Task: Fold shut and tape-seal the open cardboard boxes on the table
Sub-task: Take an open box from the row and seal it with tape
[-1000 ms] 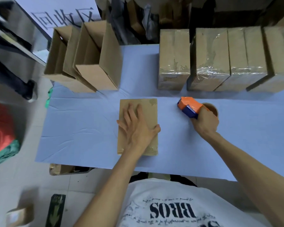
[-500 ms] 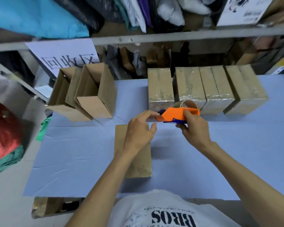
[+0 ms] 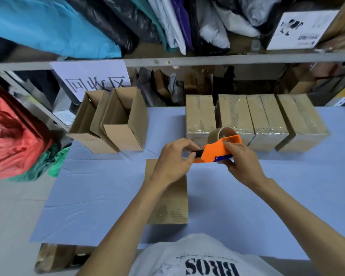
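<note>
Sign (image 3: 92, 76) 回收区, right hand (image 3: 241, 162) gripping tape dispenser (image 3: 217, 151)

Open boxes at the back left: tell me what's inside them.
Only bare cardboard inner walls show in the left open box and the right open box; nothing pokes above either rim. Their near walls hide the floors, so low contents cannot be ruled out.

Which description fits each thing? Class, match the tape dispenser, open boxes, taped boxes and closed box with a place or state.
Things: 1 tape dispenser; 2 open boxes; 3 taped boxes; 4 closed box.
Descriptions: A in a row at the far right of the table; B nearest the person, under the left forearm; C held by left hand and right hand; D at the far left.
Pairs: 1-C; 2-D; 3-A; 4-B.
</note>
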A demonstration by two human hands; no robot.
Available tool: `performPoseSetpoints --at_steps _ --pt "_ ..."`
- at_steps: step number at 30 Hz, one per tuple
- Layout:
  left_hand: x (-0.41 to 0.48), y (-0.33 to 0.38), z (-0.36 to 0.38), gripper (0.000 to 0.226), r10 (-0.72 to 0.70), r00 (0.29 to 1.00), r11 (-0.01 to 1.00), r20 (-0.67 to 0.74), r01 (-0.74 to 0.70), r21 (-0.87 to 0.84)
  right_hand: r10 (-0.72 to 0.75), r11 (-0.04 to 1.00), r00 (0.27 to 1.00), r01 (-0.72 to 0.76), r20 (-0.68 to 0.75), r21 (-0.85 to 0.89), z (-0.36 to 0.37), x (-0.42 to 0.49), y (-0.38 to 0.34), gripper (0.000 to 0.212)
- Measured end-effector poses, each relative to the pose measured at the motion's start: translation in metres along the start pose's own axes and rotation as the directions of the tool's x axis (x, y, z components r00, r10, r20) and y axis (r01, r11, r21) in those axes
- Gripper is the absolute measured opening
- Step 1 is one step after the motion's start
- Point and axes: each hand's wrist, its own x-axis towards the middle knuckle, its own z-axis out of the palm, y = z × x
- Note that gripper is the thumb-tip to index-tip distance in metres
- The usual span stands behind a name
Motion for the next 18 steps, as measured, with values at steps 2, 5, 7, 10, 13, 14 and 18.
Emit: performPoseSetpoints --at_steps 2,5,7,10,13,14,18 --pt "-0.001 -0.001 0.001 0.015 -0.032 0.999 0.999 -0.025 0.032 -0.002 0.044 0.997 0.997 -0.048 0.060 0.054 -0.001 0.003 0.002 0.047" --pt "-0.002 -0.005 0.001 0.014 -0.133 0.988 0.991 -0.072 0.134 0.007 0.054 0.993 0.991 -0.067 0.125 0.102 -0.002 0.005 0.000 0.055" --pt "-0.001 -0.007 0.001 0.015 -0.171 0.981 0.985 -0.094 0.170 -0.013 -0.001 0.993 0.990 -0.016 0.143 0.120 -0.003 0.006 -0.001 0.053" --pt "0.006 -0.011 0.000 0.012 -0.201 0.971 0.979 -0.126 0.198 -0.037 -0.006 0.965 0.970 -0.059 0.245 0.257 -0.005 0.010 0.001 0.050" --pt "0.011 -0.016 0.002 0.011 -0.271 0.954 0.962 -0.129 0.265 -0.063 -0.008 0.962 0.958 -0.072 0.288 0.265 -0.003 0.010 0.003 0.046" --pt "0.013 -0.018 0.003 0.011 -0.287 0.948 0.958 -0.136 0.283 -0.052 -0.019 0.963 0.961 -0.057 0.275 0.264 -0.003 0.010 0.001 0.049" --pt "0.017 -0.020 0.002 0.010 -0.356 0.928 0.934 -0.111 0.354 -0.044 -0.060 0.985 0.981 0.029 0.183 0.168 -0.008 0.015 -0.008 0.075"
